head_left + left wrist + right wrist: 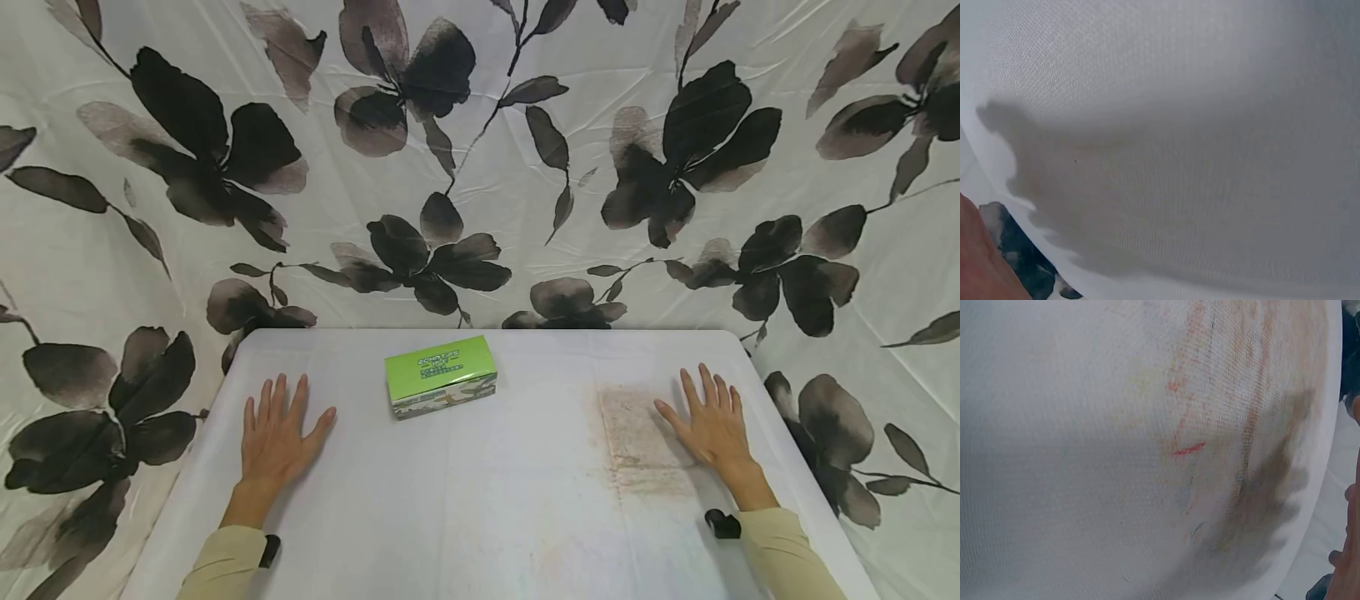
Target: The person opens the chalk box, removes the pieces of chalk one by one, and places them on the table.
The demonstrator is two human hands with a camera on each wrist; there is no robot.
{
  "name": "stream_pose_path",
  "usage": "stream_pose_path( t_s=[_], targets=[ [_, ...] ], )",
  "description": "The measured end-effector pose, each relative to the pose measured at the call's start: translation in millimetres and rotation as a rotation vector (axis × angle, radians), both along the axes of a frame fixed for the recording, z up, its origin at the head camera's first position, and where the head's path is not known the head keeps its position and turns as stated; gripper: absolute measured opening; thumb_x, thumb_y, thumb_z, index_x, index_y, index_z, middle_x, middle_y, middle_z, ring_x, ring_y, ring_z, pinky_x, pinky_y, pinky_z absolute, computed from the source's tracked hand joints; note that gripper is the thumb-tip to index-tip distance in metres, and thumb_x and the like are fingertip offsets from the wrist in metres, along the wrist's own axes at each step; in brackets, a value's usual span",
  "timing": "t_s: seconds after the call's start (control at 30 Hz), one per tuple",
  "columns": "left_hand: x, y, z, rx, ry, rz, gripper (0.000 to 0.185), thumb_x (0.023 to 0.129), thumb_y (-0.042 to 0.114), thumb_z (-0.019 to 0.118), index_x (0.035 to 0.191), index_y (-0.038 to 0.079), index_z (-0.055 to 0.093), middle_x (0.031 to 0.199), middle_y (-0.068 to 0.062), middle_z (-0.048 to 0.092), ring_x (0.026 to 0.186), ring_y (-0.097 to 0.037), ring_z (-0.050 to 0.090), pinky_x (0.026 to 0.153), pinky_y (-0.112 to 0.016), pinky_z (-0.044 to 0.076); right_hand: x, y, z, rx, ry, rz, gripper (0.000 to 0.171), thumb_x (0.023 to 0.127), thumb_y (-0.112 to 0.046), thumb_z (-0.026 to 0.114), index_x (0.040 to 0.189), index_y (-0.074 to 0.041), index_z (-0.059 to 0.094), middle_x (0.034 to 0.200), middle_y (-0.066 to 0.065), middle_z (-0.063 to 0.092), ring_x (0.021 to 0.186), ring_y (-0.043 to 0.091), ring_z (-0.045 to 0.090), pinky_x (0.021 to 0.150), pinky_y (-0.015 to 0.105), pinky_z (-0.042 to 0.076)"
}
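Both hands lie flat on the white table point(480, 517), palms down, fingers straight and spread, holding nothing. The left hand point(276, 437) rests near the table's left edge, the right hand point(708, 423) near its right edge, beside a brownish stain point(637, 437). A green box point(441, 377) stands near the far edge, left of centre, nearer the left hand but apart from it.

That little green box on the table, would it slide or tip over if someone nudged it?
The green box would probably slide, not tip: it lies low and wide on its broad face. It looks like printed cardboard, so likely light and somewhat crushable. Flat sides mean it shouldn't roll on the white table.
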State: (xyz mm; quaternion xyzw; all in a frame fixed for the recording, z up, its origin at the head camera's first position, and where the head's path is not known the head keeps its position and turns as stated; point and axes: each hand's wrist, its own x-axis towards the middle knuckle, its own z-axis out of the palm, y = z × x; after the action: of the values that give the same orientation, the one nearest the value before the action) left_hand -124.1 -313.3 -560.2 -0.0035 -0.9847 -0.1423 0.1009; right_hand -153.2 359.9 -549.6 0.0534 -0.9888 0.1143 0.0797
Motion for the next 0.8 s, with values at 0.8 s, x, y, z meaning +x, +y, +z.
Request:
stream_pose_path(
  t_s=[0.8],
  targets=[
    [-14.5, 15.5, 28.0, 0.049, 0.081, 0.071, 0.065, 0.106, 0.042, 0.051, 0.145, -0.009, 0.043, 0.138, -0.037, 0.044, 0.129, -0.054, 0.04, 0.109, -0.068, 0.033, -16.8, -23.0, 9.0, -0.13, 0.334, 0.048, 0.045, 0.099, -0.022, 0.065, 0.127, 0.013, 0.059, 0.122, 0.036, 0.059, 0.11, 0.057, 0.056, 0.095, 0.07, 0.043]
  ],
)
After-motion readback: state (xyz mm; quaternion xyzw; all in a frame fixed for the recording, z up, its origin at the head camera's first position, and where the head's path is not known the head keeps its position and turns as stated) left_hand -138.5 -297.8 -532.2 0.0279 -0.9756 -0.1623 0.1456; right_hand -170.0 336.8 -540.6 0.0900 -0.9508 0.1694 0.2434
